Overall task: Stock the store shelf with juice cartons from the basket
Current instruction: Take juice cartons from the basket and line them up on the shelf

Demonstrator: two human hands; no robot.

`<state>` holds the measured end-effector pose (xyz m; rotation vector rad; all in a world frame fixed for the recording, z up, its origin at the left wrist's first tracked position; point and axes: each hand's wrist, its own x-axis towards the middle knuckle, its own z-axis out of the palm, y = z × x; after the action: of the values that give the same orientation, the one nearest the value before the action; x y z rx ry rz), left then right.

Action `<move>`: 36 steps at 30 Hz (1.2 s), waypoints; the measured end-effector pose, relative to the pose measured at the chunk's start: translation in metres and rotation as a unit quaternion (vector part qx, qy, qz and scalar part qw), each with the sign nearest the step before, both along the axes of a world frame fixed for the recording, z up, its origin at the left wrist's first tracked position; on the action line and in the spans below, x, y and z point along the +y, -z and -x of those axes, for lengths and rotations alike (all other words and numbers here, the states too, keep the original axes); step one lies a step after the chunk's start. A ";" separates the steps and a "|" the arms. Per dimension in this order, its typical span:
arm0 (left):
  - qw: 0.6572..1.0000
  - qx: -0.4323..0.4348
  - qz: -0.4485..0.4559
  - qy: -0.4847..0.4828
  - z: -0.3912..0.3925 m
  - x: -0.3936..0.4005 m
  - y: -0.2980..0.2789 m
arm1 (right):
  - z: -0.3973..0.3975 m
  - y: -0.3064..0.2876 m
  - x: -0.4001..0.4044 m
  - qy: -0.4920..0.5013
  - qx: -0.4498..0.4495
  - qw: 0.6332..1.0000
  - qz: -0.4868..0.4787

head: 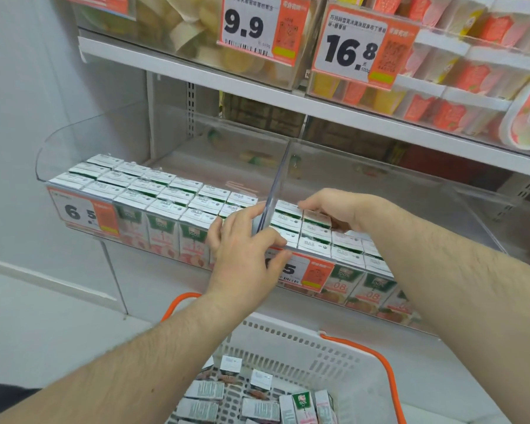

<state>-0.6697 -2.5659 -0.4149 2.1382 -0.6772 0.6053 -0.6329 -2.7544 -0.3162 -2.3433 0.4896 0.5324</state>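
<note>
Small white-topped juice cartons (153, 191) fill the lower shelf bin in rows. A clear divider (277, 182) splits the bin. My left hand (242, 255) is at the divider's front end, fingers on its left side and thumb on its right, pinching it at the shelf's front lip. My right hand (337, 208) reaches in just right of the divider, its fingers curled over a juice carton (315, 220) that stands slightly above its neighbours. Below, the white basket (288, 333) holds several loose cartons (259, 408).
Orange basket handles (377, 359) arch over the basket. Orange price tags (86, 211) hang on the bin's front lip. The shelf above (257, 87) carries clear boxes of cups and large price cards. A grey wall (19, 117) bounds the left side.
</note>
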 end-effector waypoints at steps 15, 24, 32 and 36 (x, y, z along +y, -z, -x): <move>0.998 0.041 -0.037 0.002 0.006 0.005 -0.013 | 0.004 -0.007 0.015 0.002 0.053 0.992 0.113; 0.991 -0.101 -0.031 0.077 0.030 0.030 -0.019 | 0.030 0.012 0.018 0.046 -0.289 0.888 0.356; 0.955 0.116 -0.216 0.169 0.057 0.054 0.024 | 0.128 0.090 0.064 -0.127 -0.674 0.696 0.211; 0.914 0.246 -0.286 0.148 0.056 0.063 0.066 | 0.147 0.151 0.070 -0.130 -0.553 0.802 0.185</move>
<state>-0.7257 -2.5029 -0.4809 2.4984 -0.9373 -0.3425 -0.7797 -2.6847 -0.4674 -2.6001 -0.3244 -0.9138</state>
